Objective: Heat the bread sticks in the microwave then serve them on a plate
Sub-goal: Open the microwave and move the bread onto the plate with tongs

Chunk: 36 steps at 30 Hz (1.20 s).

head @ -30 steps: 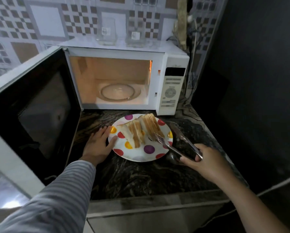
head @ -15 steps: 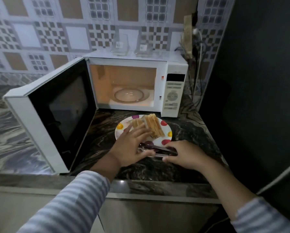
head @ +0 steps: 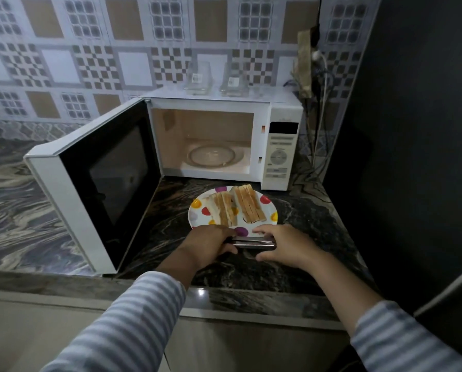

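Note:
Two stacks of toasted bread sticks (head: 240, 206) lie on a white plate with coloured dots (head: 270, 210) on the dark marble counter, just in front of the white microwave (head: 281, 146). Its door (head: 101, 178) is swung wide open to the left and the glass turntable (head: 215, 155) inside is bare. Metal tongs (head: 252, 241) lie crosswise at the plate's near rim. My left hand (head: 208, 244) grips their left end and my right hand (head: 283, 244) holds their right end.
Two clear glass containers (head: 215, 77) stand on top of the microwave. Cables and a socket (head: 314, 63) hang at the back right corner. A dark wall (head: 412, 130) bounds the counter on the right. The counter's front edge (head: 224, 296) runs below my wrists.
The view has pulled back from the counter. My left hand left the plate's rim and joined the right on the tongs, which came off the bread and now lie crosswise at the plate's near rim.

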Available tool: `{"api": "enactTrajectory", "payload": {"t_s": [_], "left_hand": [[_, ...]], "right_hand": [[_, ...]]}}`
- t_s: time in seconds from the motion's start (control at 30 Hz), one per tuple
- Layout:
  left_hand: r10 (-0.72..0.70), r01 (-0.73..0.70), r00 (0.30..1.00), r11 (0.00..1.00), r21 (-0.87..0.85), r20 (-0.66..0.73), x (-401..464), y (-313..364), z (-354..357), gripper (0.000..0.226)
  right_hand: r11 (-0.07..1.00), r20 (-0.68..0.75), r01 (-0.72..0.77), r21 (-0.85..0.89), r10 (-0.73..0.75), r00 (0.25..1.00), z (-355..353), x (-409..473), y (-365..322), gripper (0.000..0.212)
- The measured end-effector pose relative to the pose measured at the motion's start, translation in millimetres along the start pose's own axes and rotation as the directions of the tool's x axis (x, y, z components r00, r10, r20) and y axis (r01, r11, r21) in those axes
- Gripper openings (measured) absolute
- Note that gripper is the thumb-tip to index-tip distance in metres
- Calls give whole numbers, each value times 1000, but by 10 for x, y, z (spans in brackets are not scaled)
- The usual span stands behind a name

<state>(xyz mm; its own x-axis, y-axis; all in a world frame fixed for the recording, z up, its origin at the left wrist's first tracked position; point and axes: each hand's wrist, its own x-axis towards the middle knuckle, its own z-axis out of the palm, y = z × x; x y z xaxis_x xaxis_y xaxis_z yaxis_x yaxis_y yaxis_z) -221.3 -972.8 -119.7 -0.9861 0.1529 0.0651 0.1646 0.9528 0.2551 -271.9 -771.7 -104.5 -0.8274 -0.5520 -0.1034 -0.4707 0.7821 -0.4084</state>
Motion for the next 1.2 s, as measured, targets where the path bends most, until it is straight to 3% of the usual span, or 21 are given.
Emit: {"api": "enactTrajectory", "payload": {"t_s": [0.07,0.2,0.3,0.53,0.6,0.73,0.8,0.87,0.97,1.07,1.2], "left_hand": [[-30,30,1000,999,-27,5,18,-52,-7,29],[-41,42,999,999,-33,18,38,-106,-17,29],[-43,46,998,997,-62,46,63,-106,-18,31],[-14,16,999,999,-49,36,140,-135,2,34],[-13,16,999,998,-66,34,158,-155,24,35],[-36,40,999,992,-116,36,146,-258,33,36],[-48,47,999,995,-89,-9,125,-345,19,40],[-30,25,992,999,-43,-122,126,-439,16,44],[-7,13,951,1000,19,-310,127,-552,59,62],[-184,162,887,983,-89,-423,84,-646,156,71],[-458,400,835,886,-235,-304,55,-722,342,69]], "right_hand": [[999,-29,-40,-6,40,999,-36,-21,82,70],[993,-70,-118,-14,116,991,-82,-30,189,51],[990,-105,-125,-61,118,987,-68,-3,174,35],[991,-57,-87,-104,82,995,10,118,-13,31],[992,-25,-56,-114,54,998,39,175,-121,38],[996,26,-38,-82,40,999,81,324,-277,71],[997,16,-52,-65,53,998,96,369,-321,60],[998,-26,-45,-44,44,999,128,402,-359,39],[999,-105,-34,4,34,994,201,464,-431,26],[995,-185,-76,58,86,979,325,551,-511,28],[989,-257,-130,72,144,955,539,667,-619,31]]}}
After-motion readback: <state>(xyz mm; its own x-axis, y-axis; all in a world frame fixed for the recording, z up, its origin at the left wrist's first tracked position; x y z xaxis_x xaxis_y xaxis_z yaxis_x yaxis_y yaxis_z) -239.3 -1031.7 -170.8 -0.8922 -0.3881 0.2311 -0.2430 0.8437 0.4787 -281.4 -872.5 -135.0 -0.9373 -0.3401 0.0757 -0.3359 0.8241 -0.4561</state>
